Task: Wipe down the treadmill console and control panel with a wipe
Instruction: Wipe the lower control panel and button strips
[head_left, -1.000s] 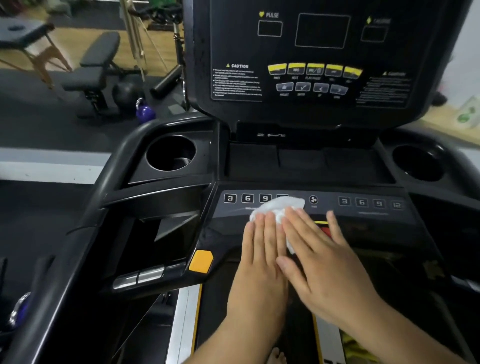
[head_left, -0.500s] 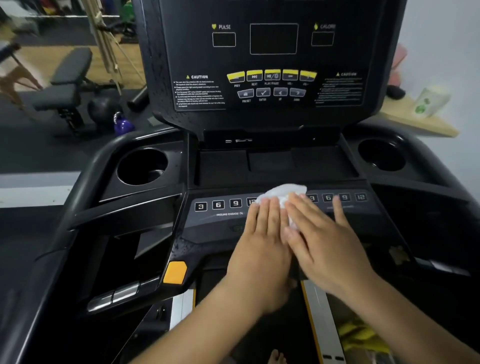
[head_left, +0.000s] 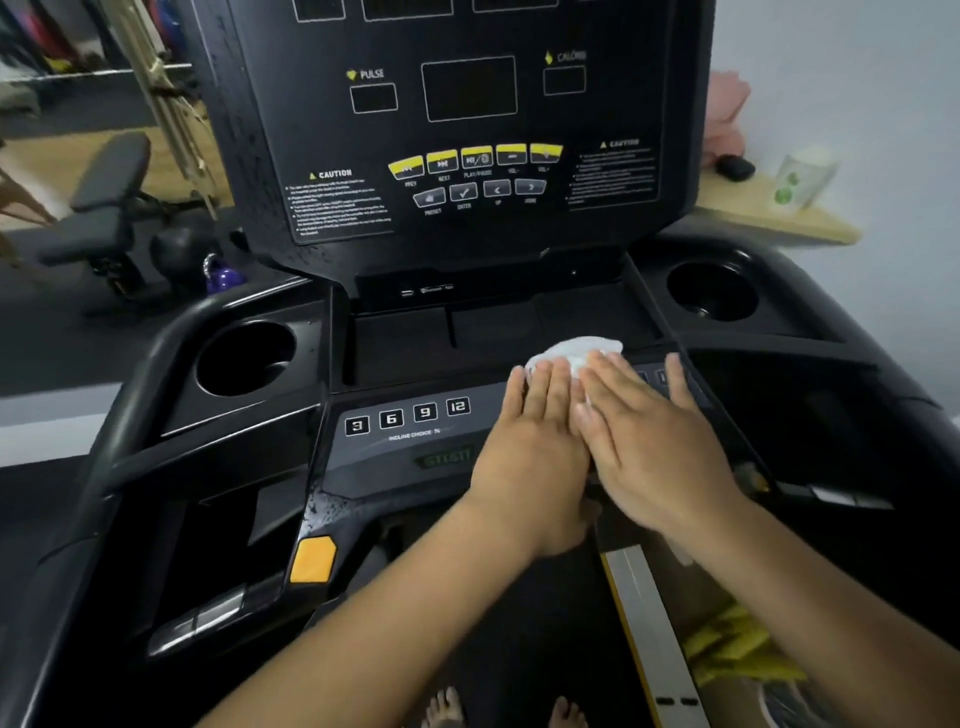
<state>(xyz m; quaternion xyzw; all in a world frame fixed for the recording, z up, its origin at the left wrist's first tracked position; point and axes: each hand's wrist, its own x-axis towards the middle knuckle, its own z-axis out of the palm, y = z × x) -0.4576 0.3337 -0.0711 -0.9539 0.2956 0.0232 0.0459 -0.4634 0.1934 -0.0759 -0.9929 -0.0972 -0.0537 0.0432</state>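
A white wipe (head_left: 576, 353) lies on the treadmill's lower control panel (head_left: 395, 447), at its upper edge right of the button marked 12. My left hand (head_left: 535, 447) and my right hand (head_left: 654, 441) lie flat side by side, fingers straight, pressing the wipe down; only its far end shows past the fingertips. The right hand covers the right-hand row of buttons. Above stands the black upright console (head_left: 467, 130) with dark screens, yellow buttons and caution labels, speckled with droplets at its left.
Cup holders sit at the left (head_left: 244, 358) and right (head_left: 711, 291) of the console. An orange tab (head_left: 311, 561) marks the left handle. A weight bench (head_left: 104, 208) and a kettlebell (head_left: 223, 278) stand behind left. A shelf holding a cup (head_left: 800, 182) is at the right. Bare toes show below.
Both hands slid the wipe rightward along the lower panel, uncovering the 3, 6, 9, 12 buttons. The view also shifted, so the console now appears further left and lower.
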